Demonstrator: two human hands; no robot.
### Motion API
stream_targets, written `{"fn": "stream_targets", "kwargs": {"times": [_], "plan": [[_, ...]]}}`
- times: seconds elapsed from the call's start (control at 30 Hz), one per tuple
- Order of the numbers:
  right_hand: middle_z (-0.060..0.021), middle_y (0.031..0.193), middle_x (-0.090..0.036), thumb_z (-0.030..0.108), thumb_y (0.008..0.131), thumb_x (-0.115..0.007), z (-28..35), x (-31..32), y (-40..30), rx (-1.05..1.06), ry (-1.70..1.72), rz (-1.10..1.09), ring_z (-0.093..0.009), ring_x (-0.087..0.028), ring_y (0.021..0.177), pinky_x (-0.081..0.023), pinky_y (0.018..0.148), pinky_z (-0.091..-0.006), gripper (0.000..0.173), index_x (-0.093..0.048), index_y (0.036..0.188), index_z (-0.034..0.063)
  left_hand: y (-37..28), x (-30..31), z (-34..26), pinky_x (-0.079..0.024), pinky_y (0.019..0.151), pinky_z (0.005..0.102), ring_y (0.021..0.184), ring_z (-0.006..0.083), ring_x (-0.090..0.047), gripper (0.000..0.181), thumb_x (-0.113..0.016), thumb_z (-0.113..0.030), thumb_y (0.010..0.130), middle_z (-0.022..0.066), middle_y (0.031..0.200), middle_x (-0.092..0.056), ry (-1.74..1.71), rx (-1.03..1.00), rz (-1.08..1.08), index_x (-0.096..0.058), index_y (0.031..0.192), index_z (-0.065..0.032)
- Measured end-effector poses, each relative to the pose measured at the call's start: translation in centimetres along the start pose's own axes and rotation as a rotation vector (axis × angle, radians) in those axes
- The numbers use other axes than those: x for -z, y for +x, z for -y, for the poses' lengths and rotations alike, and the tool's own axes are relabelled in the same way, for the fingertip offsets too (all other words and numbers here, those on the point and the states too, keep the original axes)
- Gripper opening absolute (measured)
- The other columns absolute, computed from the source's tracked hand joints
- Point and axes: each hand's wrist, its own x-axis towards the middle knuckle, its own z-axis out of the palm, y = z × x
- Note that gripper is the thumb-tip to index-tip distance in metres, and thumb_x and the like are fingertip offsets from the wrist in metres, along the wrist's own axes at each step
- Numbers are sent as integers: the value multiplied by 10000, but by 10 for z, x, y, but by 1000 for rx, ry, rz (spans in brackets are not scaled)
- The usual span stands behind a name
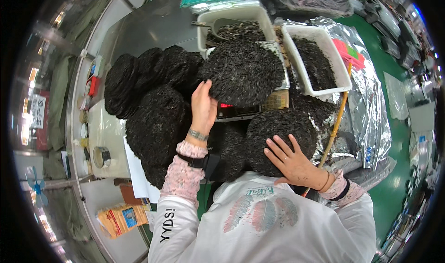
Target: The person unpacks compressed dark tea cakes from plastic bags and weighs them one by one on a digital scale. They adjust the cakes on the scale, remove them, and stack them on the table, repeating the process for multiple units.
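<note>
My left hand (pixel 203 105) grips the near left edge of a round black disc of what looks like dried seaweed (pixel 240 72). The disc lies above a digital scale (pixel 238 117), whose red display is partly covered. Fingers spread, my right hand (pixel 293 164) rests flat on a second dark disc (pixel 259 134) near the front of the table. Between my forearms lies another dark disc (pixel 226 151). To the left, a large disc (pixel 156 124) sits in front of several piled ones (pixel 121 78).
Behind the scale is a white bin (pixel 201 37) of dark flakes with a scoop (pixel 222 21). A second white bin (pixel 344 85) stands on silver foil sheeting (pixel 372 124) at right. A yellow stick (pixel 335 127) slants beside it. A tape roll (pixel 100 157) lies at left.
</note>
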Motion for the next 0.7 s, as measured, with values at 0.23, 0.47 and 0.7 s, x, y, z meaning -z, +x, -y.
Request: {"fn": "stream_targets", "kwargs": {"times": [0.23,0.47,0.7], "plan": [[-206,1619,-311,516,805,-774,-4,-5,-8,-30,114,-59,-417,-225,1528,-172,1206,-644,950,-397,1520,17,-63,18,3,-466,1044,366,1221,293,-597,580,-651,-296,997,220,1328,-608,1072,-137,366,-468,1416,61],[-194,1598,-358,395,793,-790,-10,1,-10,26,162,-80,-385,-282,1515,-207,1223,-593,853,-454,1473,5,-212,73,5,-320,1166,595,1517,425,-235,961,-816,-354,811,237,1637,-238,2004,-99,769,-310,1555,-16],[-186,1383,-604,16,747,-700,-20,64,-28,-163,304,-523,-371,-556,1323,-407,1150,-473,631,-578,1366,-2,-212,97,2,-445,1115,419,1364,377,-480,542,-699,-100,869,220,1470,-495,1806,-321,704,-535,1369,29]]}}
